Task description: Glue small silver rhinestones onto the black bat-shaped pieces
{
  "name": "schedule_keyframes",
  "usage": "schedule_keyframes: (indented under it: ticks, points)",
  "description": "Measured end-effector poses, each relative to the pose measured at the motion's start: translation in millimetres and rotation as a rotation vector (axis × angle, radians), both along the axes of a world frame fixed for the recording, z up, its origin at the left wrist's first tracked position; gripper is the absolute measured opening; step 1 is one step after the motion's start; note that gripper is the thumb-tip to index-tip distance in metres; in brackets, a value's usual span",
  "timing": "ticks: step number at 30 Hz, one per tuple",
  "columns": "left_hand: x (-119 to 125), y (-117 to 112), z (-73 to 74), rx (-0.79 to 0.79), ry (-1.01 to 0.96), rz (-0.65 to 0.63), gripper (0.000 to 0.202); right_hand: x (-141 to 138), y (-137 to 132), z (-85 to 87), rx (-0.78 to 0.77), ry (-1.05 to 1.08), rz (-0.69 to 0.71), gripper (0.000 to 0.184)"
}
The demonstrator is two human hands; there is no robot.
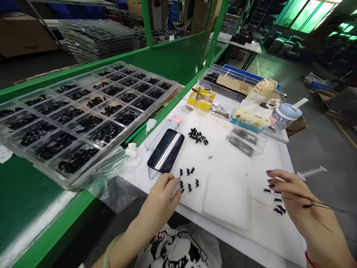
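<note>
My left hand [164, 191] is at the table's near left, its fingers closed in a pinch. Something pale shows between thumb and forefinger, too hidden to name. Right beside the fingertips stand several small black bat-shaped pieces [189, 187], set apart from one another. Over on the right, my right hand [304, 201] is closed round thin, dark tweezers [331, 207] that point back past the wrist. Under and beside that hand lie more black pieces [278, 210]. Between the hands is a white foam pad [227, 201]. A loose heap of black pieces [197, 136] lies farther back.
A large compartment tray [63, 178] of black parts fills the green bench at left. A phone [166, 150] lies near the table's left edge. Behind are a yellow holder [195, 100], a tissue pack [252, 117], a clear box [260, 145] and a lidded cup [287, 111].
</note>
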State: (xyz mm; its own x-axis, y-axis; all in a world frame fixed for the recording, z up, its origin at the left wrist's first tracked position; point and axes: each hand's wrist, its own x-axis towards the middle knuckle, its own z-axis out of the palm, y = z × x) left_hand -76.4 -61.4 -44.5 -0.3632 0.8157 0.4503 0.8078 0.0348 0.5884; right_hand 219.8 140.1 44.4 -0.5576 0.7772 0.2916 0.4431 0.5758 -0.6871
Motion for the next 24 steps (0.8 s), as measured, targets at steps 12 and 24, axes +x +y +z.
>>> schedule_keyframes:
  ticks: [12,24]
  points:
    - [-5,2,17.8,0.066,-0.151,0.003,0.022,-91,46,-29.5,-0.395,-0.217,0.155,0.017]
    - [39,56,45.0,-0.029,-0.933,-0.841,0.036,-121,47,-44.4,-0.478,0.102,0.075,0.028]
